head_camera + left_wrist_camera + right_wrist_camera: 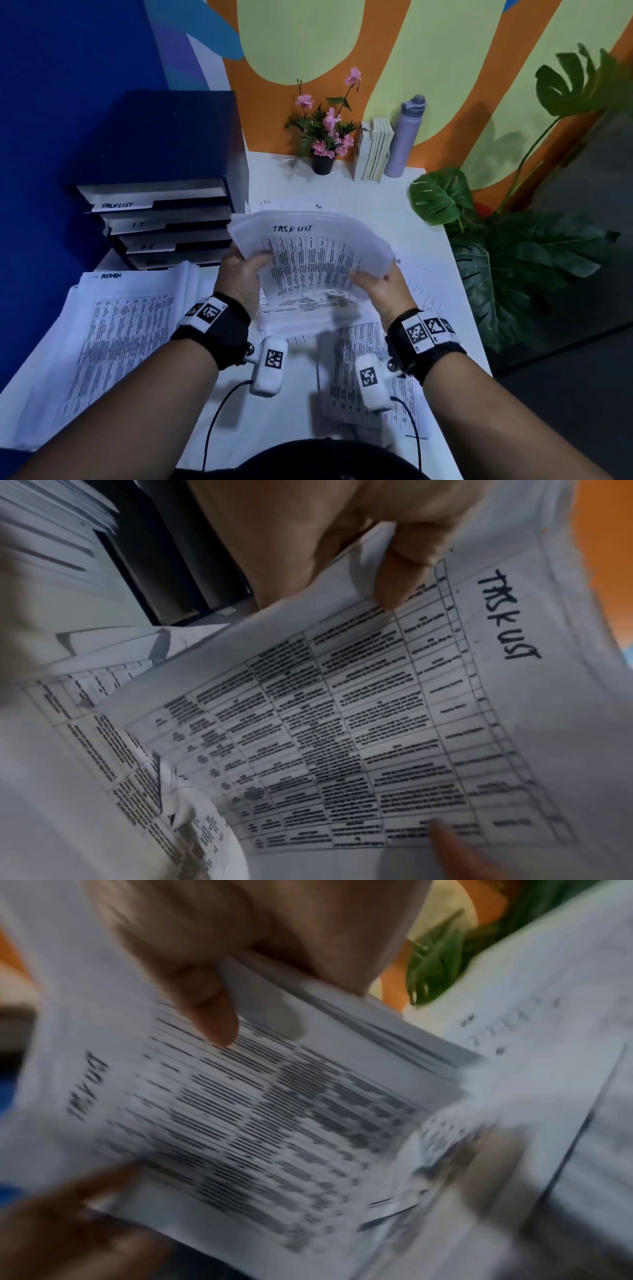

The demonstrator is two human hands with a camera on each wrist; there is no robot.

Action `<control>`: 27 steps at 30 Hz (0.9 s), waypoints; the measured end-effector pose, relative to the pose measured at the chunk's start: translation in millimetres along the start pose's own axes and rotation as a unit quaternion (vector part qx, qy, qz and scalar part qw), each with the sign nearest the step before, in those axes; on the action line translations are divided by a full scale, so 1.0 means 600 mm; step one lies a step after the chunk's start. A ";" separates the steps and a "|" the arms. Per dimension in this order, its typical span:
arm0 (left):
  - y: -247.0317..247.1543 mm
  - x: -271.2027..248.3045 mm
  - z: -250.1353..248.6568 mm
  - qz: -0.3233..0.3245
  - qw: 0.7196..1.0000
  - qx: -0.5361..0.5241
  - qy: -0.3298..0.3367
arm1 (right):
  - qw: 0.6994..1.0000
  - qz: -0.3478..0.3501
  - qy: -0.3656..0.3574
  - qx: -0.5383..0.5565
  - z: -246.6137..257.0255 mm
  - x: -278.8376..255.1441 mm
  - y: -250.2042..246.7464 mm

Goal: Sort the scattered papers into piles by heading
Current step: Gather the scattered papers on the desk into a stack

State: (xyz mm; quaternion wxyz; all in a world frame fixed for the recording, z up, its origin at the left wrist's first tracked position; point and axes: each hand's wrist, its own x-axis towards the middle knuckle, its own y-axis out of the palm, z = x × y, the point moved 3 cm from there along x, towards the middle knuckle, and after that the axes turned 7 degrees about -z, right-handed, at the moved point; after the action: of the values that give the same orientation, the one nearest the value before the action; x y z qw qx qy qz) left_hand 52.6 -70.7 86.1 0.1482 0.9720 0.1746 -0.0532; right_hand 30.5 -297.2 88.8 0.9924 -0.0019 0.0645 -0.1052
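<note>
Both hands hold a bundle of printed sheets up above the white desk, its top page headed "TASK LIST" in handwriting over a dense table of text. The left hand grips the bundle's left edge, thumb curled over the printed face and the other fingers hidden behind the paper; the left wrist view shows that thumb pressed flat on the table's upper rows. The right hand pinches the lower right edge the same way, thumb on top and fingers underneath (its wrist view is badly blurred, though the thumb on the page is plain enough). The bundle bows upward between the two grips. Under it lie loose sheets spread across the desk, some headed "IT" and "HR" at the far side. To the left sits a thick pile headed "ADMIN", and behind that a dark tray stack whose drawers carry tabs, the legible ones reading "TASK LIST", "IT" and "HR".
</note>
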 end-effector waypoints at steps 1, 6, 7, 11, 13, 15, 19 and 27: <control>-0.008 0.005 -0.002 0.000 1.000 -0.002 0.001 | 0.998 0.015 -0.010 -0.058 -0.004 0.000 0.001; -0.061 -0.006 0.022 0.044 0.980 0.192 -0.006 | 0.997 -0.040 -0.026 -0.067 -0.012 0.000 0.027; -0.078 -0.010 0.031 0.044 0.969 0.242 -0.005 | 0.997 -0.037 -0.031 -0.067 -0.012 -0.001 0.037; -0.165 -0.002 0.030 -0.037 0.931 0.364 0.009 | 0.991 0.025 -0.006 -0.132 -0.041 0.002 0.084; -0.219 0.006 0.015 -0.082 0.919 0.385 -0.003 | 0.990 0.025 0.017 -0.141 -0.060 0.004 0.103; -0.283 0.011 0.002 -0.113 0.897 0.427 -0.017 | 0.989 0.020 0.039 -0.143 -0.082 0.007 0.114; -0.413 0.008 -0.012 -0.181 0.857 0.478 -0.063 | 0.977 0.029 0.051 -0.205 -0.115 0.011 0.124; -0.514 0.025 -0.018 -0.260 0.774 0.573 -0.076 | 0.953 0.021 0.046 -0.298 -0.161 0.023 0.113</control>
State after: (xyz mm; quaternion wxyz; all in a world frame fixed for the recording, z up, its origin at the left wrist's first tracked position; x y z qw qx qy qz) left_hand -42.2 213.5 10.6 -0.4426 0.7874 0.3459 -0.2538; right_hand 45.4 -232.8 -9.9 0.9448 -0.2909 0.1381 -0.0605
